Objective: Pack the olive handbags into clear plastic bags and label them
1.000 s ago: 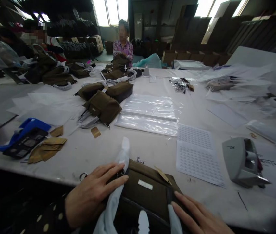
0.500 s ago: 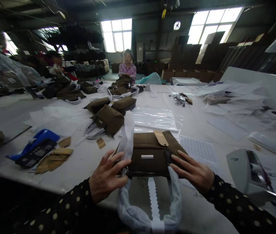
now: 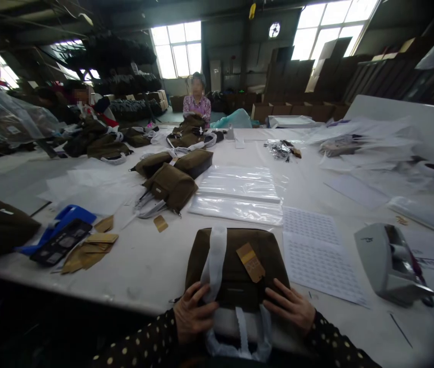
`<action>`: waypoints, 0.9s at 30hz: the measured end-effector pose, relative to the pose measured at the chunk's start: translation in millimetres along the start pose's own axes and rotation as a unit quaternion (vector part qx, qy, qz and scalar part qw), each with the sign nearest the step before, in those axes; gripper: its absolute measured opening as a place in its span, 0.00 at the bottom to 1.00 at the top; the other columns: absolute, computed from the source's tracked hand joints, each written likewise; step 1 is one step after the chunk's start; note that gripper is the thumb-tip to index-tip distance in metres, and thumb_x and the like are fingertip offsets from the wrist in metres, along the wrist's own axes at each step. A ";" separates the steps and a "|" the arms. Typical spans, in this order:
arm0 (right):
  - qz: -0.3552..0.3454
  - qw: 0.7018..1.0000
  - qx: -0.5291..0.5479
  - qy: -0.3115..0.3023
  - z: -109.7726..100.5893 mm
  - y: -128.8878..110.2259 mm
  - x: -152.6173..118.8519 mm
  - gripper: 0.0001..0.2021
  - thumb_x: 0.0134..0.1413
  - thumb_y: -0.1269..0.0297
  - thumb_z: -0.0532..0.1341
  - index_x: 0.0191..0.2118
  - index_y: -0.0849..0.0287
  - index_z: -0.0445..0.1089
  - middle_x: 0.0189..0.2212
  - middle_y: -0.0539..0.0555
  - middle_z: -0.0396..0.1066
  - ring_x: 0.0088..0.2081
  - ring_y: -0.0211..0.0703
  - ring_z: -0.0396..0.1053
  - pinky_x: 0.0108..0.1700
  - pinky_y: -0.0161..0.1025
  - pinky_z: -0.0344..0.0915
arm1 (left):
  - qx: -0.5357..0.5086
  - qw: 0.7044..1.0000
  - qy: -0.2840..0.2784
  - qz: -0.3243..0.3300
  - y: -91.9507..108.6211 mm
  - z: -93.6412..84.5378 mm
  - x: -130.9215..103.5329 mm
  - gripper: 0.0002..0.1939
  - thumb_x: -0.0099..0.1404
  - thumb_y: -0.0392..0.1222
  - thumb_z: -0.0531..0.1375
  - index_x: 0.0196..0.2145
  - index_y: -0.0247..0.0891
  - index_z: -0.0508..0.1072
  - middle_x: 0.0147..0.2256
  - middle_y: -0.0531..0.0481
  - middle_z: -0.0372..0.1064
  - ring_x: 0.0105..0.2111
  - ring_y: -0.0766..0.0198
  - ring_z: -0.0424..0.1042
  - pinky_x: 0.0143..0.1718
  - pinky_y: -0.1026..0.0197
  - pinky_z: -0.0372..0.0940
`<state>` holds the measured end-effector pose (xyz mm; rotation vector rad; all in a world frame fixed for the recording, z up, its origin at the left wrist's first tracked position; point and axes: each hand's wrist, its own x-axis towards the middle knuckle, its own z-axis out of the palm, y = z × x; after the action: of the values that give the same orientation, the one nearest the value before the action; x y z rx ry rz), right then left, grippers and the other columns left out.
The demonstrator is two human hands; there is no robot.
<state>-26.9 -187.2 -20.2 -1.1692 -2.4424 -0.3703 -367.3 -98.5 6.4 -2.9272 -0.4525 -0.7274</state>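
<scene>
A dark brown handbag (image 3: 201,255) lies on the table in front of me, its handles (image 3: 214,345) toward me and wrapped in white covering. A white-wrapped strap (image 3: 217,255) crosses its left part, and a tan hang tag (image 3: 250,262) lies on its top. My left hand (image 3: 195,313) grips the bag's near left side, fingers bent over the lower strap. My right hand (image 3: 291,307) rests on the near right side with its fingers stretched out and apart; its thumb is hidden. A white toothed strip (image 3: 242,329) runs between the handles.
Clear plastic bags (image 3: 238,191) lie beyond the handbag, a printed sheet (image 3: 320,250) and a grey tape dispenser (image 3: 387,266) to the right. More brown bags (image 3: 173,186), tan tags (image 3: 94,248) and a blue tool (image 3: 62,225) are left. A co-worker (image 3: 197,105) stands across the table.
The handbag has come nearer to me and lies flatter, showing more of its top; both hands moved down with it. At far left, another brown bag has moved further into view.
</scene>
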 end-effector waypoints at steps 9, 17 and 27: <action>0.233 0.971 0.044 0.025 -22.0 -10.2 63.4 0.21 0.49 0.63 0.54 0.51 0.59 0.61 0.46 0.59 0.66 0.49 0.57 0.62 0.49 0.61 0.56 | -0.062 0.983 0.041 -0.167 -23.3 -16.4 72.7 0.18 0.58 0.37 0.54 0.47 0.42 0.68 0.46 0.46 0.68 0.51 0.53 0.61 0.51 0.49 0.56; 0.268 0.956 0.095 0.071 5.4 28.5 132.0 0.12 0.51 0.63 0.60 0.42 0.57 0.66 0.39 0.57 0.69 0.38 0.47 0.67 0.40 0.44 0.67 | -0.011 0.959 -0.076 -0.274 -55.7 3.3 127.5 0.28 0.63 0.42 0.51 0.59 0.35 0.52 0.59 0.45 0.53 0.60 0.49 0.46 0.59 0.41 0.38; 0.483 0.845 0.084 0.216 9.2 44.0 114.6 0.34 0.49 0.58 0.62 0.60 0.56 0.47 0.55 0.64 0.55 0.52 0.56 0.60 0.48 0.55 0.64 | 0.010 0.953 -0.079 -0.291 -53.0 -3.6 141.0 0.24 0.63 0.41 0.50 0.57 0.37 0.57 0.59 0.47 0.53 0.60 0.51 0.45 0.60 0.42 0.33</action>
<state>-59.4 -78.7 27.8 -1.7990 -1.2414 -0.0776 -266.3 -11.6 76.8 -2.8445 -1.3648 -0.5234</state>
